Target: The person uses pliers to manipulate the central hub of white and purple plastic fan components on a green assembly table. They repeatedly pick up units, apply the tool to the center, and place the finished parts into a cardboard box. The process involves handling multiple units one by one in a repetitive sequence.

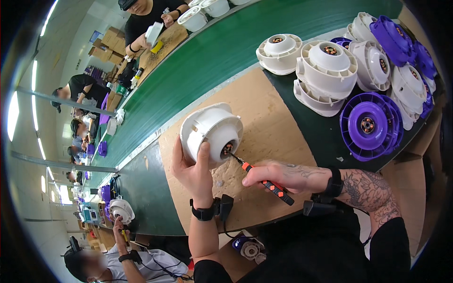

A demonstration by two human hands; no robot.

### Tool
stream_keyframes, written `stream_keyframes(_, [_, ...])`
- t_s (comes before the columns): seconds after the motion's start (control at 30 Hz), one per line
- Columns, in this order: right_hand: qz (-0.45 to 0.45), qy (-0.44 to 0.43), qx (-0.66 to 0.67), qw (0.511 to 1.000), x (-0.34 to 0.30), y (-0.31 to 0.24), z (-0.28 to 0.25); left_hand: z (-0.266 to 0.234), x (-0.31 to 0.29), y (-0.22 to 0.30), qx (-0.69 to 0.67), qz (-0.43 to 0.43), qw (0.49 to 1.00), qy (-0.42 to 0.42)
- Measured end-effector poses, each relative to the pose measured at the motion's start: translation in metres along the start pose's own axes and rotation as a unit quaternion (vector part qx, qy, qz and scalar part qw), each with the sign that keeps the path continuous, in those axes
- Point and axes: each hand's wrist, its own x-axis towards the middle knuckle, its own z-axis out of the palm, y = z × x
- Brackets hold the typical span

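My left hand (194,167) grips a white round plastic fan housing (207,127) above the cardboard sheet, thumb on its near side and fingers around its left side. The housing is tilted, and its central hole, with copper-coloured windings inside, faces my right hand. My right hand (278,177) is closed around a slim tool with an orange-and-black handle (271,185); its exact kind is hard to tell. The tool's thin dark tip reaches the windings at the hole's edge. Both wrists wear black bands with small devices.
Stacked white housings (326,66) and purple housings (370,125) fill the right side of the bench. Beneath my work lies a cardboard sheet (264,108). A green conveyor belt (203,61) runs beyond it. Co-workers sit across the belt and to my left, one beside another white housing (121,211).
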Motion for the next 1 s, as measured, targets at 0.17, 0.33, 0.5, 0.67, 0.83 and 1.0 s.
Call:
stream_keyframes(0.17, [0.000,0.001,0.006,1.000,-0.0001,-0.0007,0.0003,0.0042,0.0007,0.0069,0.010,-0.013,1.000,-0.001])
stream_keyframes(0.33, [0.000,-0.006,0.022,1.000,0.0026,0.0035,-0.0011,0.0032,0.0015,0.0059,-0.004,-0.020,1.000,-0.011])
stream_keyframes(0.5, [0.003,-0.001,0.027,1.000,-0.0010,-0.0002,0.0014,0.0036,0.0010,0.0060,-0.001,-0.006,1.000,-0.007])
stream_keyframes(0.67, [0.006,0.009,0.024,1.000,0.0013,0.0013,-0.0002,0.0015,0.0017,0.0027,-0.008,-0.003,1.000,0.001])
stream_keyframes(0.83, [0.009,0.009,0.050,0.999,0.0018,0.0009,0.0012,-0.0002,0.0013,-0.0003,0.001,-0.002,1.000,-0.001])
stream_keyframes(1.0, [0.003,0.009,0.050,0.999,0.0003,0.0002,0.0015,-0.0004,0.0001,-0.0030,0.002,0.000,1.000,0.002])
